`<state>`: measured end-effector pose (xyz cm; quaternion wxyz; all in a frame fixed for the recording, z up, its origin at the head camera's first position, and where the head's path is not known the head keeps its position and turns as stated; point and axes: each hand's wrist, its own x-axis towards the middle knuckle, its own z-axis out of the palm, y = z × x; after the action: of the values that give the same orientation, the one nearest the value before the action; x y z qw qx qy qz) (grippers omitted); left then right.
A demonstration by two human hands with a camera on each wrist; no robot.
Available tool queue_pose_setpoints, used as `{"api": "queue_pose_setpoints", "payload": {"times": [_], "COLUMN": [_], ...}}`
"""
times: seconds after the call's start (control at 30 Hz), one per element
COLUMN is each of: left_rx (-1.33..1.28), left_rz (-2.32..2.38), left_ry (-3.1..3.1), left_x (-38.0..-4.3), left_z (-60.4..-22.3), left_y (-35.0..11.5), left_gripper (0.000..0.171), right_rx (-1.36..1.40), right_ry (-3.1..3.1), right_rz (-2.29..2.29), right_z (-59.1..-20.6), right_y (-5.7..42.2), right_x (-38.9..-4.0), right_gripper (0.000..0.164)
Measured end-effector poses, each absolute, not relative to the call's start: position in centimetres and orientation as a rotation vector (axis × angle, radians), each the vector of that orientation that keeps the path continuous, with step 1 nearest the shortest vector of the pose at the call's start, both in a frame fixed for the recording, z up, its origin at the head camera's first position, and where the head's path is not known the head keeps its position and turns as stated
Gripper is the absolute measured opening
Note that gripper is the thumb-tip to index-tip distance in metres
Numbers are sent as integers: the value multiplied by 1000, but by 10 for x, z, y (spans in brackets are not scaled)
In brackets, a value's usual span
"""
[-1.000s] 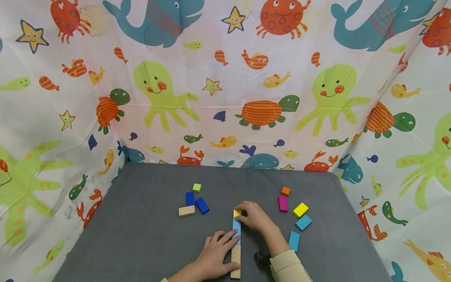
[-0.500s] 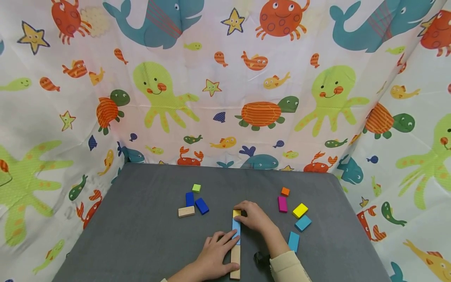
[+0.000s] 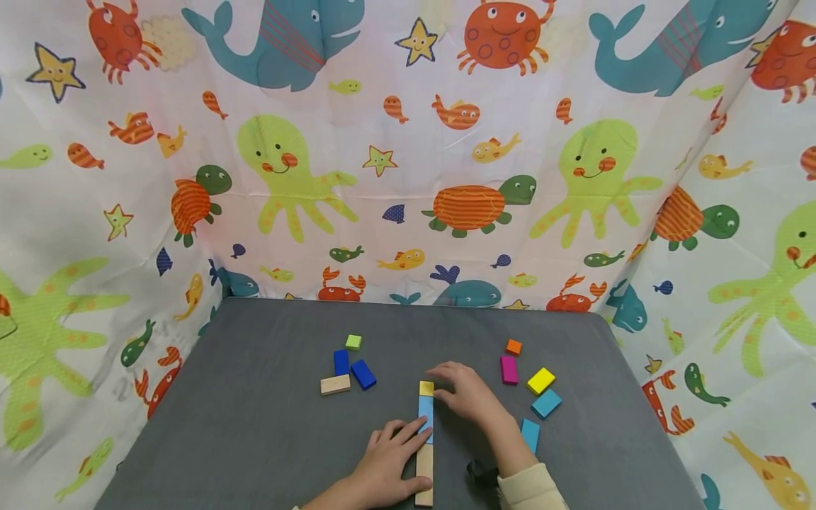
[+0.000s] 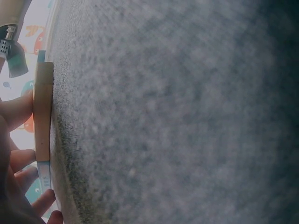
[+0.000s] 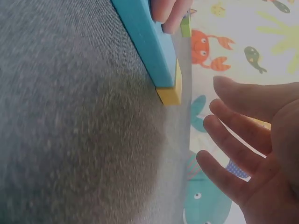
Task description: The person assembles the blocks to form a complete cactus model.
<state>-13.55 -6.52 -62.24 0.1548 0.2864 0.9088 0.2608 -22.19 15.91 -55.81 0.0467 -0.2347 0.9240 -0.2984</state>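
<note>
A straight row of blocks lies in front of me: a plain wooden block [image 3: 423, 489] nearest, a light blue block [image 3: 425, 406] beyond it, and a small yellow block [image 3: 426, 388] at the far end. My left hand [image 3: 390, 460] rests on the row, its spread fingers over the blue block and its thumb on the wooden one. Just right of the yellow block is my right hand [image 3: 473, 398], its fingers extended and holding nothing. The right wrist view shows a gap between this hand [image 5: 261, 135] and the yellow block [image 5: 171, 93].
Left on the grey table [image 3: 255, 439] lie a green cube [image 3: 353, 343], two dark blue blocks [image 3: 364, 375] and a wooden block [image 3: 335, 384]. To the right are orange [image 3: 513, 347], magenta [image 3: 508, 370], yellow [image 3: 541, 381] and two light blue blocks [image 3: 546, 404]. A patterned curtain [image 3: 408, 234] stands behind.
My right hand has let go of the small yellow block and moved slightly right of it. The left hand stays on the row.
</note>
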Motion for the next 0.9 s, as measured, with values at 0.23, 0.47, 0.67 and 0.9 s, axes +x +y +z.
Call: {"api": "queue_pose_setpoints", "payload": {"times": [0.23, 0.47, 0.67, 0.9], "left_rx": [843, 838, 845, 839], "left_rz": [767, 771, 759, 755], "left_ry": [2621, 2612, 2630, 2627], "left_x": [-134, -134, -134, -135], "left_z": [-624, -627, -630, -628], "left_y": [-65, -66, -66, -66], "left_gripper": [75, 75, 76, 75], "right_rx": [-708, -676, -608, -552], "right_ry": [2832, 2893, 2928, 2966], "right_rz": [-988, -994, -997, -999], "right_z": [-551, -549, -550, -546], "right_y": [168, 178, 189, 201], "right_x": [-213, -205, -201, -198], "right_gripper": [37, 38, 39, 42]}}
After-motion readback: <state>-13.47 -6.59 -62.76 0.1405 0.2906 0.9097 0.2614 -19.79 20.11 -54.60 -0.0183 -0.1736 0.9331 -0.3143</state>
